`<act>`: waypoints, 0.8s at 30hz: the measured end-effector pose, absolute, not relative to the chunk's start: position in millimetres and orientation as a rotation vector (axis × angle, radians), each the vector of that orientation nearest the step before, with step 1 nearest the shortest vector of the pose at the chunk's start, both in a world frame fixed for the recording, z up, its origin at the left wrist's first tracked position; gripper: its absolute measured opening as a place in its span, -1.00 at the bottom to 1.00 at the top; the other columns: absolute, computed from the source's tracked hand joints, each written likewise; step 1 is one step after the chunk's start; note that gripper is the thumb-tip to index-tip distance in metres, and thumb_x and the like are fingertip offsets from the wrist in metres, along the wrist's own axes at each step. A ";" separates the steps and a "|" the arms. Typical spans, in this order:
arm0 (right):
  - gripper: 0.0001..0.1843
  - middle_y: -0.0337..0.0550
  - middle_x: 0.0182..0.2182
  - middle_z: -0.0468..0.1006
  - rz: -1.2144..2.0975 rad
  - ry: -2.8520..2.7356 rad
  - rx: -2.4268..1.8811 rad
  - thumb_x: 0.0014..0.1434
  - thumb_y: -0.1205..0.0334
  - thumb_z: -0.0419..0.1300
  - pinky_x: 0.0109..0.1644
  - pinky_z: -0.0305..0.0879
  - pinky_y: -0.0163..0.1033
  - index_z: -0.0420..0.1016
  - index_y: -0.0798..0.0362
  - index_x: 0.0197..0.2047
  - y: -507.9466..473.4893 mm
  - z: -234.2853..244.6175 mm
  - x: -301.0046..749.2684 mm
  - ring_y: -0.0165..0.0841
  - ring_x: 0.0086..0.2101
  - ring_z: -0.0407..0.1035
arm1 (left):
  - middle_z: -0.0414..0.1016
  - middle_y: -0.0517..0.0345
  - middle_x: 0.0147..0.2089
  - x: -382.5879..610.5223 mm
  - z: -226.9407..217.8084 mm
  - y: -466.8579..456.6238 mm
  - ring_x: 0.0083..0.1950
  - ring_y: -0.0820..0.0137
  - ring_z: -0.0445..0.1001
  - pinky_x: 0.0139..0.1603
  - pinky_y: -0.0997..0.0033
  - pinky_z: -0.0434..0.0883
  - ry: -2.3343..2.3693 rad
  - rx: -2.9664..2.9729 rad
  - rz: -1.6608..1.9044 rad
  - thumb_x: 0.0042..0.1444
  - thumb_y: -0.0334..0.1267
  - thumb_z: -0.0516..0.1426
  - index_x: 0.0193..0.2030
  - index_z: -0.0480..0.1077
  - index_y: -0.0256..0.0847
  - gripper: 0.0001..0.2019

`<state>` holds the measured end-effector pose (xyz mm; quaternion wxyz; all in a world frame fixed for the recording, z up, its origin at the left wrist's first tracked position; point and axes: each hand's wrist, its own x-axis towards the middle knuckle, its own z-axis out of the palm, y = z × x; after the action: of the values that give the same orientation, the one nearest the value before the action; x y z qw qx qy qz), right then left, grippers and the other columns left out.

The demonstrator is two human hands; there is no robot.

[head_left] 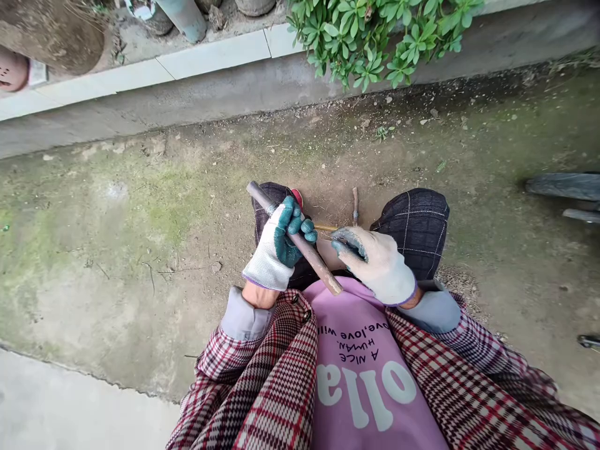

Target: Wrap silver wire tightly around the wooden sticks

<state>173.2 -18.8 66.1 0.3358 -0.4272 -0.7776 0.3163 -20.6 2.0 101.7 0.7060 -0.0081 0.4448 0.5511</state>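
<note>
My left hand (pixel 285 244) wears a white glove with green coated fingers and is wrapped round a wooden stick (pixel 319 265). The stick slants from upper left down toward my lap, and grey wire (pixel 270 209) is wound round it above my fist. At the right, my right hand (pixel 375 259), in a similar but dirtier glove, is closed with thumb and fingers together. A thin strand that looks like wire shows at its fingertips. Just beyond my hands are a thin yellow rod (pixel 325 228) and a second, shorter stick (pixel 355 203) with wire round it.
My knees (pixel 412 225) flank the work. Ahead runs a low tiled ledge (pixel 215 56) with pots and a leafy green bush (pixel 375 37). Dirt with moss (pixel 154 206) surrounds me. A dark tyre-like object (pixel 562 185) stands at the right, and pale concrete (pixel 70 406) lies lower left.
</note>
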 end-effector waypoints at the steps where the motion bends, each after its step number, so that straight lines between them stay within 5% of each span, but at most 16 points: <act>1: -0.85 -0.15 -0.19 0.74 0.779 -2.055 -1.094 0.39 0.22 0.22 -0.03 0.58 -0.17 0.57 -0.06 0.00 -18.1 64.8 173.7 -0.24 -0.22 0.65 | 0.12 0.37 -0.63 -20.3 102.4 2.2 -0.58 0.55 0.30 -0.53 0.54 0.36 0.986 -0.028 1.223 0.36 -0.14 0.23 -0.49 0.28 -0.19 -0.60; 7: -0.81 -0.12 -0.16 0.73 0.644 -2.151 -1.045 0.43 0.20 0.18 -0.03 0.57 -0.11 0.55 -0.06 0.05 -17.6 54.9 177.0 -0.20 -0.20 0.64 | 0.10 0.36 -0.63 -19.7 100.1 2.1 -0.57 0.55 0.32 -0.54 0.54 0.37 0.946 -0.048 1.241 0.40 -0.18 0.17 -0.49 0.31 -0.20 -0.61; 24: -0.84 -0.23 -0.48 0.56 0.637 -2.192 -1.075 0.35 0.25 0.18 -0.32 0.30 -0.20 0.47 -0.02 -0.32 -16.6 50.0 169.6 -0.32 -0.45 0.45 | 0.11 0.39 -0.64 -12.8 105.9 4.9 -0.58 0.57 0.32 -0.52 0.55 0.33 1.021 -0.069 1.214 0.39 -0.17 0.19 -0.47 0.27 -0.20 -0.61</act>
<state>169.6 -16.6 50.0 0.3044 -0.4058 -0.8276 0.2405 -12.8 4.9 105.9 0.7011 -0.0308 0.4585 0.5453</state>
